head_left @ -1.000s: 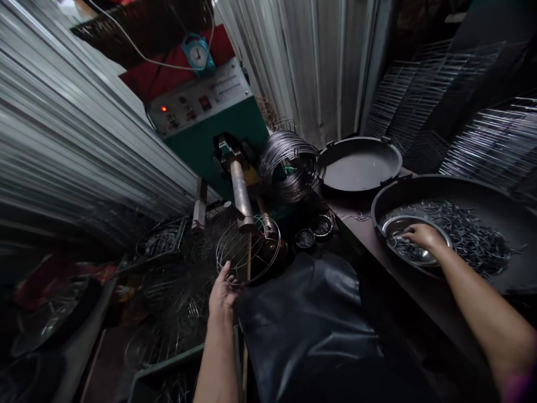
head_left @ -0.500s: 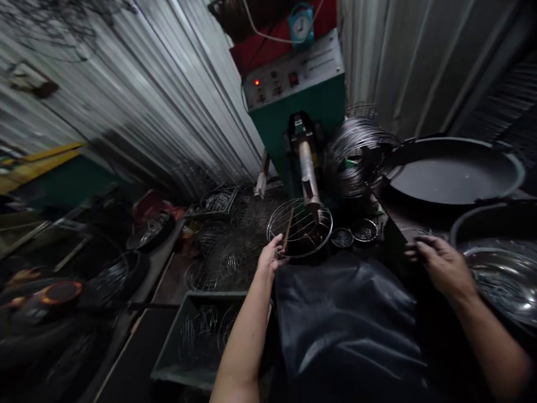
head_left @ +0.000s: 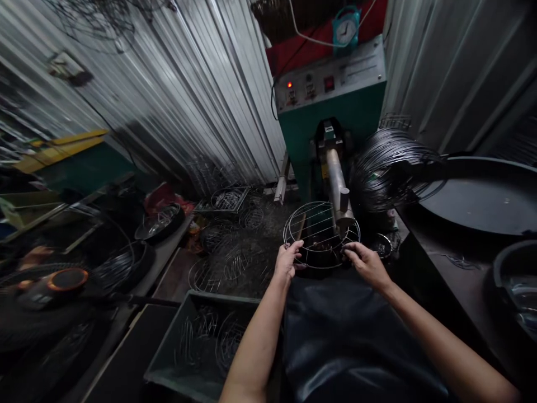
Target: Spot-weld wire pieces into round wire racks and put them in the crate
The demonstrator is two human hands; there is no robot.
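A round wire rack point(head_left: 323, 249) with parallel bars lies level under the metal arm point(head_left: 338, 179) of a green machine point(head_left: 289, 126). My left hand point(head_left: 288, 260) is closed on the left part of its rim. At the right part of the rim, just below the tip of the machine's arm, my right hand point(head_left: 369, 263) pinches with thumb and fingers. What sits in that pinch is too small and dark to make out. A dark apron point(head_left: 348, 336) covers my lap below the rack.
At lower left a green bin point(head_left: 168, 358) holds bent wire pieces. A wire coil point(head_left: 390, 162) hangs right of the machine. Further right are a large dark pan point(head_left: 482, 196) and a black basin point(head_left: 503, 268). A small dish point(head_left: 382, 245) stands behind my right hand.
My right hand has moved left from beside the basin to the rack's rim and closed into a pinch. My left hand keeps hold of the rack. The camera view has swung left.
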